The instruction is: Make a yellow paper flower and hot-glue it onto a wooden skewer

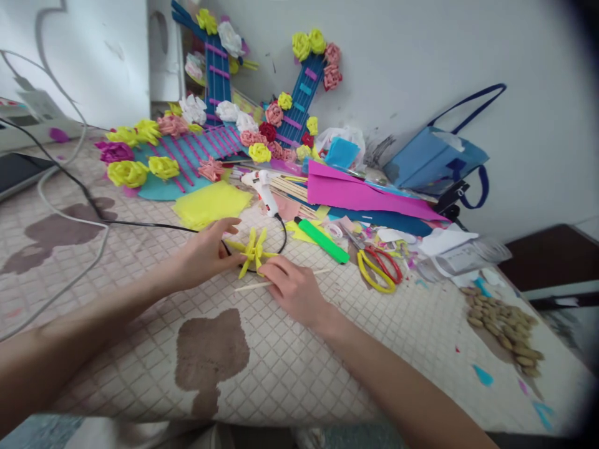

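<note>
A yellow paper flower (254, 251) with narrow pointed petals sits between my hands, just above the table's front-middle area. My left hand (210, 252) has a petal on its left side between thumb and curled fingers, the index finger sticking out above. On the other side, my right hand (292, 284) pinches a lower right petal with closed fingertips. A thin pale stick (250, 287) passes under the right hand; whether that hand grips it is hidden. Behind the flower, a black cord (154, 224) runs to a white glue gun (264, 192).
A green marker (322, 241) and scissors (381, 268) lie to the right. Yellow paper sheets (213, 204), magenta paper (369, 193) and a flower-covered blue craft (187, 156) stand behind. A blue bag (435, 159) leans at the wall, and peanuts (505, 327) lie far right.
</note>
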### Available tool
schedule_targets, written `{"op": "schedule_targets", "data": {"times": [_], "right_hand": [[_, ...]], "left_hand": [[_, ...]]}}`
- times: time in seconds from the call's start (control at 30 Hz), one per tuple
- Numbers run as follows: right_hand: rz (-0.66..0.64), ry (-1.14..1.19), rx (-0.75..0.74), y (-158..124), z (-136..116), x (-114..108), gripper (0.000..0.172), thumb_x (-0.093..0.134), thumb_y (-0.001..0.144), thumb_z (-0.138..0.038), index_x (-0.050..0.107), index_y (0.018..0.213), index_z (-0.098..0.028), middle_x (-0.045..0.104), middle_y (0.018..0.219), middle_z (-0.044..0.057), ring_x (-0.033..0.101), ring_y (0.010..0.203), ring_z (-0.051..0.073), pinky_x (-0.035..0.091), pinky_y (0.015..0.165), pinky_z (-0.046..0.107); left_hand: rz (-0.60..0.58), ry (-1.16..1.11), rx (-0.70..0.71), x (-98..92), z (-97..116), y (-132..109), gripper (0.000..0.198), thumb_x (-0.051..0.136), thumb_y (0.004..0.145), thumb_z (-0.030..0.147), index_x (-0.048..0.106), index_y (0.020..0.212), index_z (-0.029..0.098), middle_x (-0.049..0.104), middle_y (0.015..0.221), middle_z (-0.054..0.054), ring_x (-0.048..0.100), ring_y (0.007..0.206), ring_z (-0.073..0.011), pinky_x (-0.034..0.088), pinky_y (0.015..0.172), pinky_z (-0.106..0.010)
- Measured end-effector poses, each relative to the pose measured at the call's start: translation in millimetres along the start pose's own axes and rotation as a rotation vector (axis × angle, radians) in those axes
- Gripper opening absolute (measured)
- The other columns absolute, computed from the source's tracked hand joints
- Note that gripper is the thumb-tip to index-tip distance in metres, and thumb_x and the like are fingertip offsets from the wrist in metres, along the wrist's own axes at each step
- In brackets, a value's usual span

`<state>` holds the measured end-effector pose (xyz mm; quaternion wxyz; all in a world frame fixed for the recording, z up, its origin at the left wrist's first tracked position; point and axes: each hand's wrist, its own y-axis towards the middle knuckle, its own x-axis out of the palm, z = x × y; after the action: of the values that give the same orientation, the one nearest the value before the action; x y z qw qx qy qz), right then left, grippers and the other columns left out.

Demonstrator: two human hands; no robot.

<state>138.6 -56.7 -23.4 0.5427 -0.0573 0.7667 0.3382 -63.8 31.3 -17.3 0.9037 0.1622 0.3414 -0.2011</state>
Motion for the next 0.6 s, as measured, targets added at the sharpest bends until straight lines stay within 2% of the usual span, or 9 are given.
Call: {"op": "schedule_targets", "data": {"times": [0.1, 0.17, 0.27, 0.43, 0.6], "right_hand": [[0.014, 0.001, 0.003, 0, 0, 0, 0.017, 0.046, 0.087, -0.013, 0.058, 0.097, -0.019, 0.063, 0.098, 0.003, 0.060, 0.077, 0.012, 0.044, 0.059, 0.022], [0.008, 0.009, 0.008, -1, 0, 0, 0.017, 0.046, 0.087, -0.013, 0.058, 0.098, -0.019, 0.063, 0.098, 0.003, 0.061, 0.077, 0.012, 0.044, 0.059, 0.022], [-0.008, 0.022, 0.017, -1, -1, 0, 0.019, 0.045, 0.087, -0.012, 0.058, 0.100, -0.020, 0.063, 0.101, 0.003, 0.061, 0.081, 0.013, 0.045, 0.062, 0.022], [-0.006, 0.029, 0.016, -2, 0, 0, 0.019, 0.047, 0.086, -0.011, 0.058, 0.100, -0.019, 0.063, 0.104, 0.005, 0.062, 0.084, 0.014, 0.047, 0.064, 0.023], [-0.004, 0.016, 0.014, -2, 0, 0, 0.020, 0.046, 0.087, -0.013, 0.059, 0.100, -0.020, 0.064, 0.102, 0.005, 0.062, 0.083, 0.014, 0.047, 0.061, 0.023]], "left_hand": [[0.060, 0.071, 0.071, -4.7, 11, -4, 0.047, 0.063, 0.074, 0.034, 0.047, 0.115, 0.017, 0.051, 0.111, -0.010, 0.053, 0.055, -0.0068, 0.049, 0.058, -0.028], [0.092, 0.086, 0.097, -6.6, 18, -6, 0.040, 0.061, 0.077, 0.028, 0.050, 0.114, 0.017, 0.052, 0.109, -0.008, 0.054, 0.061, -0.0080, 0.049, 0.061, -0.027], [0.116, 0.090, 0.211, -5.1, 26, -11, 0.032, 0.060, 0.079, 0.023, 0.053, 0.110, 0.019, 0.053, 0.102, -0.005, 0.054, 0.070, -0.0110, 0.048, 0.065, -0.027], [0.057, 0.106, 0.351, 1.7, 32, -16, 0.022, 0.060, 0.077, 0.017, 0.057, 0.099, 0.018, 0.054, 0.100, -0.006, 0.053, 0.091, -0.0185, 0.047, 0.080, -0.033], [0.015, 0.165, 0.389, 2.9, 29, -17, 0.021, 0.056, 0.074, 0.008, 0.060, 0.092, 0.018, 0.055, 0.094, -0.004, 0.050, 0.092, -0.0196, 0.044, 0.082, -0.035]]}}
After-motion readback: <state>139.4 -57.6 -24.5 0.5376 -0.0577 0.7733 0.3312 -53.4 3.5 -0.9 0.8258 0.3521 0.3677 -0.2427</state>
